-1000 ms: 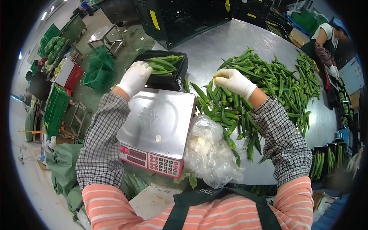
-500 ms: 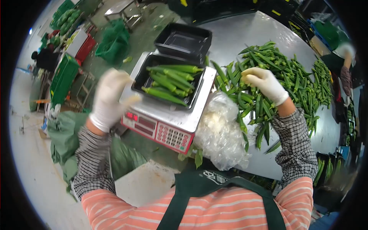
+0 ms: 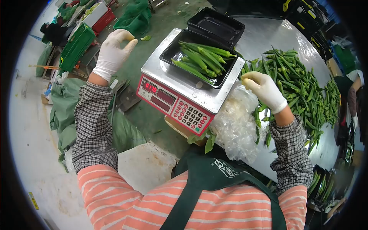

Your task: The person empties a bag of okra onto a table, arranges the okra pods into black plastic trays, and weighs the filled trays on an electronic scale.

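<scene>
Several green okra pods (image 3: 203, 57) lie in a black plastic tray (image 3: 171, 60) on the steel plate of a red-fronted digital scale (image 3: 174, 101). Red digits reading about 0170 glow on its display. To the left of the scale, my left hand (image 3: 113, 53), in a white glove, is raised with thumb and fingers curved apart and nothing between them. Also gloved, my right hand (image 3: 265, 90) hovers by the scale's right edge, near a clear plastic bag (image 3: 235, 130). Its fingers are bent, with a small gap to the thumb, and I see nothing in them.
A large heap of loose okra (image 3: 299, 84) covers much of the steel table (image 3: 264, 28) on the right. Behind the scale sits another black tray (image 3: 216, 27). Green crates (image 3: 78, 46) and green sacks (image 3: 67, 103) stand to the left. At the far right is another person's arm (image 3: 352, 94).
My left hand has drawn away from the scale, up and to the left. My right hand stays near the scale's right side. The view has shifted, and the display digits now read clearly.
</scene>
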